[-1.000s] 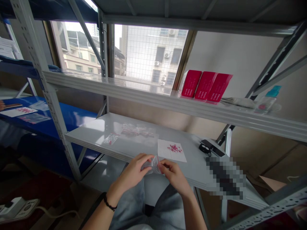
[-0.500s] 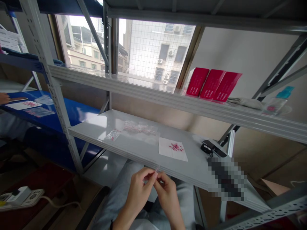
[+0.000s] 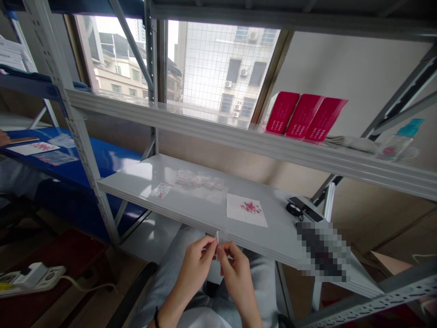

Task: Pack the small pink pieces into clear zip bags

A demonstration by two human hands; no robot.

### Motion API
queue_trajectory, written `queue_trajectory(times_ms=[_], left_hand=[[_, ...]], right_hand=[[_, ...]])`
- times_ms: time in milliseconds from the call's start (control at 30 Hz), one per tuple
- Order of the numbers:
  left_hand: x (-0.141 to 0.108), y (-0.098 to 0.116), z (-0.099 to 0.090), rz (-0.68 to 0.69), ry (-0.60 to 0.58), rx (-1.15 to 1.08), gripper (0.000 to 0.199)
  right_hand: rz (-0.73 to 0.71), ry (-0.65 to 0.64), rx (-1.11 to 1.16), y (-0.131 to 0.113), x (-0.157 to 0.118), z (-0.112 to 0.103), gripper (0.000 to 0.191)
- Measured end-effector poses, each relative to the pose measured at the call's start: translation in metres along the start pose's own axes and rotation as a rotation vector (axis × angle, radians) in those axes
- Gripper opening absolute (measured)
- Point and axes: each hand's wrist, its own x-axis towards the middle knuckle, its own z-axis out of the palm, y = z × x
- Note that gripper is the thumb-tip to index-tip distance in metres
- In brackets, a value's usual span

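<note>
Just in front of the shelf's edge, my left hand [image 3: 197, 260] and my right hand [image 3: 236, 265] pinch a small clear plastic bag [image 3: 217, 236] between thumbs and fingers. The two hands are close together above my lap. Beyond them on the grey shelf lies a white sheet of paper [image 3: 235, 213] with a heap of small red pieces [image 3: 251, 207] on it. Farther left is a pile of flat clear bags [image 3: 198, 179]. Beside it rests another clear bag [image 3: 161, 190] with a few red bits in it.
A black coiled cable [image 3: 294, 209] and a dark flat device [image 3: 307, 210] lie to the right, near a pixelated dark object [image 3: 322, 250]. Red boxes [image 3: 302, 117] and a spray bottle [image 3: 399, 141] stand on the upper shelf. Another person's hand [image 3: 4, 137] shows at the blue table [image 3: 102, 146].
My hands have drawn slightly apart, and the bag between them now stands more upright, with more of it showing. The camera view has shifted slightly.
</note>
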Motion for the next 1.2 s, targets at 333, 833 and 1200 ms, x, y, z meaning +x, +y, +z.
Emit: queue_trajectory(times_ms=[333,833,1200], left_hand=[[0.002,-0.005,0.0,0.136,0.035,0.732,0.023],[0.003,0.017,-0.02,0.151,-0.217,0.797,0.023],[-0.029,-0.001,-0.002,-0.128,-0.28,0.226,0.049]], right_hand=[[-0.1,0.252,-0.412,0.022,-0.001,0.013,0.023],[-0.129,-0.221,-0.616,-0.01,0.006,-0.024,0.035],[0.127,0.002,-0.451,0.022,-0.006,-0.014,0.037]])
